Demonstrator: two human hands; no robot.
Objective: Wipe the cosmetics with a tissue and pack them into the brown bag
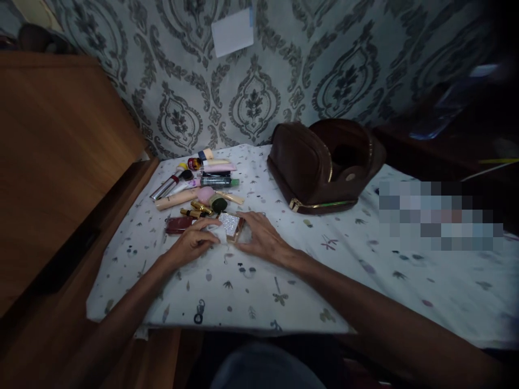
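A small box with a glittery silver top and gold-coloured sides (pixel 231 225) sits on the table between my hands. My right hand (pixel 263 236) curls around its right side, fingers at the back corner and thumb at the front. My left hand (pixel 193 241) is closed in a pinch on a small white piece (pixel 220 233) against the box's left side; its kind is unclear. Just behind the left fingers lies a dark red case (pixel 178 225). Gold tubes (pixel 201 207), a pink makeup sponge (pixel 205 194) and a dark green round item (pixel 219 203) lie beyond the box.
Several tubes and bottles, including a green-capped bottle (pixel 219 182) and a beige tube (pixel 176 199), lie farther back. An unzipped brown bag (pixel 312 162) stands right of them. A wooden cabinet (pixel 60 151) borders the left side. The patterned cloth (pixel 251 300) covers the table to its front edge.
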